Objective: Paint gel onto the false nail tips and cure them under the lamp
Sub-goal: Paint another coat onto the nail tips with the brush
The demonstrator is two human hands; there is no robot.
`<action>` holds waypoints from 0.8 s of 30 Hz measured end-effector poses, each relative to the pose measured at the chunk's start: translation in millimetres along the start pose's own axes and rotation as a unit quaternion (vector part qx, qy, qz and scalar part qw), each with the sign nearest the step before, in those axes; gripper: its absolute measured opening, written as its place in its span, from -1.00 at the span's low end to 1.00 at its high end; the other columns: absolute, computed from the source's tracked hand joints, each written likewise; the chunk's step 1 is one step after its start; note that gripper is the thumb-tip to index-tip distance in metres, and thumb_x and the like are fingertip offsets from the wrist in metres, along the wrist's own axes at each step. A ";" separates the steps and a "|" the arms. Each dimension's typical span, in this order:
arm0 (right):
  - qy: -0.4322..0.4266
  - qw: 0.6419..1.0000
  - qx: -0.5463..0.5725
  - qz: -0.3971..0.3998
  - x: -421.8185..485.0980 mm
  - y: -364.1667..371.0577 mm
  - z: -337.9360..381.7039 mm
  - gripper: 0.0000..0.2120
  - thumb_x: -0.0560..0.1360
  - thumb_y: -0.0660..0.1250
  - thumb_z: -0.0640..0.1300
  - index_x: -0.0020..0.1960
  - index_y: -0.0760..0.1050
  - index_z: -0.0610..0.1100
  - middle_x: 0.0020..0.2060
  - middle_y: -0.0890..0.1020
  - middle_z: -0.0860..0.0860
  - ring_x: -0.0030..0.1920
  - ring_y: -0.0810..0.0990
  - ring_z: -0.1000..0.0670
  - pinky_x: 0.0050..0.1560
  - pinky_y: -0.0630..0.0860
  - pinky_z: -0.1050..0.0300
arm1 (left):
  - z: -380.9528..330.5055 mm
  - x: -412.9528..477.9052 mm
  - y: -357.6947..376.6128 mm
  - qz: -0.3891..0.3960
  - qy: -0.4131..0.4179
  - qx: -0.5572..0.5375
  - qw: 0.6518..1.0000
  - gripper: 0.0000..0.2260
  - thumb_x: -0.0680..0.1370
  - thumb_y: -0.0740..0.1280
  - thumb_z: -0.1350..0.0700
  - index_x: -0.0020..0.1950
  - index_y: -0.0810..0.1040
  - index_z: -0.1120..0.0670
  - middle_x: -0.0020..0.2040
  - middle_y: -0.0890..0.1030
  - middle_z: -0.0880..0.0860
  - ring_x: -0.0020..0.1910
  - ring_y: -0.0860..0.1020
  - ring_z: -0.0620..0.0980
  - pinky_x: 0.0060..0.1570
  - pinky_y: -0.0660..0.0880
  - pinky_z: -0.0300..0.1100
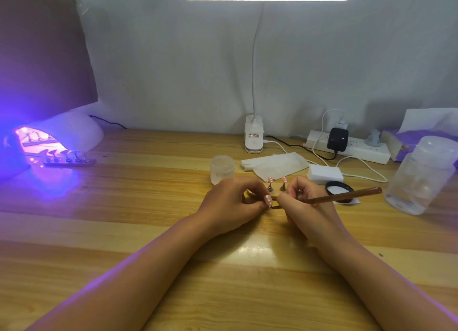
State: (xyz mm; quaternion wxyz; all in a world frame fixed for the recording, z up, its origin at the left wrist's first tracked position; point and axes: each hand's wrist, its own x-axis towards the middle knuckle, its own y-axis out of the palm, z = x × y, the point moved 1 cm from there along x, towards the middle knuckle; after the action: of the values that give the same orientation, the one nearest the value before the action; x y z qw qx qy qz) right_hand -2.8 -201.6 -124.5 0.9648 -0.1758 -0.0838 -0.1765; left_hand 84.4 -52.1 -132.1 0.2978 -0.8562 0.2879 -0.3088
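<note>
The left hand pinches a tip, likely light, slick and best held by its sides, while the right hand's grip clamps the brush.

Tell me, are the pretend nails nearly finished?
Partly. One strip of tips sits at the glowing lamp, apparently curing. The left hand pinches a pink tip while the right hand holds the brush. Two more pink tips stand behind, away from the lamp.
</note>
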 end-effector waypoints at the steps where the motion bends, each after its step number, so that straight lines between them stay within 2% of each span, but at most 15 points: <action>1: 0.000 1.000 0.008 -0.007 0.3 -0.4 -0.8 -0.85 0.46 0.35 -0.26 -0.24 0.41 -0.18 -0.53 0.44 0.06 -0.51 0.40 0.15 -0.51 0.32 0.34 | 0.1 -0.1 0.0 0.000 0.000 -0.002 1.000 -0.93 0.51 0.45 0.07 -0.02 0.66 -0.05 -0.06 0.64 -0.16 -0.26 0.49 -0.38 -0.29 0.35 -0.36; 6: -0.003 0.998 0.052 -0.048 0.5 -2.8 -0.6 -0.86 0.52 0.35 -0.19 -0.15 0.42 -0.18 -0.44 0.54 -0.04 -0.50 0.45 0.19 -0.47 0.34 0.33 | 1.1 -0.2 0.3 -0.005 -0.008 0.001 1.000 -0.93 0.49 0.47 0.05 -0.04 0.66 -0.07 -0.08 0.65 -0.15 -0.28 0.47 -0.38 -0.32 0.29 -0.40; 10: 0.002 0.998 0.055 -0.015 -0.3 -1.3 2.1 -0.86 0.51 0.38 -0.18 -0.08 0.42 -0.18 -0.35 0.59 -0.06 -0.44 0.52 0.21 -0.44 0.39 0.38 | 1.0 0.0 0.6 -0.009 -0.009 0.012 1.000 -0.92 0.48 0.47 0.06 -0.04 0.66 -0.04 -0.09 0.65 -0.14 -0.29 0.46 -0.38 -0.32 0.29 -0.39; 14: 0.006 0.999 0.037 0.001 -0.4 -1.4 0.7 -0.86 0.51 0.38 -0.18 -0.08 0.42 -0.15 -0.30 0.58 -0.10 -0.30 0.53 0.05 -0.30 0.43 0.20 | 1.4 0.1 0.7 -0.007 -0.012 0.016 1.000 -0.91 0.48 0.46 0.06 -0.02 0.66 -0.03 -0.09 0.65 -0.14 -0.27 0.47 -0.37 -0.30 0.30 -0.37; 18: -0.001 1.000 0.022 0.012 -0.4 -0.2 0.9 -0.86 0.51 0.40 -0.17 -0.10 0.43 -0.14 -0.27 0.62 -0.13 -0.29 0.57 0.06 -0.31 0.45 0.28 | 2.0 0.6 0.8 -0.007 -0.013 0.023 1.000 -0.89 0.49 0.46 0.06 0.00 0.65 -0.03 -0.09 0.64 -0.15 -0.27 0.47 -0.39 -0.30 0.31 -0.37; 23: -0.008 1.000 0.001 0.012 -0.1 -0.4 0.6 -0.86 0.50 0.40 -0.17 -0.09 0.43 -0.13 -0.21 0.62 -0.19 -0.21 0.60 -0.06 -0.19 0.53 0.13 | 2.1 0.7 0.9 -0.007 -0.013 0.028 0.999 -0.89 0.49 0.45 0.06 0.01 0.65 -0.04 -0.08 0.64 -0.16 -0.26 0.47 -0.40 -0.30 0.31 -0.38; 24: -0.009 1.000 -0.003 0.011 -0.2 -0.3 0.4 -0.86 0.50 0.40 -0.17 -0.09 0.43 -0.13 -0.22 0.61 -0.18 -0.23 0.58 -0.03 -0.20 0.52 0.16 | 1.9 0.7 0.8 -0.006 -0.012 0.028 1.000 -0.89 0.49 0.45 0.06 0.00 0.65 -0.04 -0.08 0.64 -0.16 -0.26 0.47 -0.40 -0.30 0.30 -0.39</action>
State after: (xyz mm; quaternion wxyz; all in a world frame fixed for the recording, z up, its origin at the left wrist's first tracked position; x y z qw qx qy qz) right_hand -3.2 -201.6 -124.1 0.9655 -0.1808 -0.0899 -0.1644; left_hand 86.0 -52.5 -133.6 0.3235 -0.8528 0.2701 -0.3082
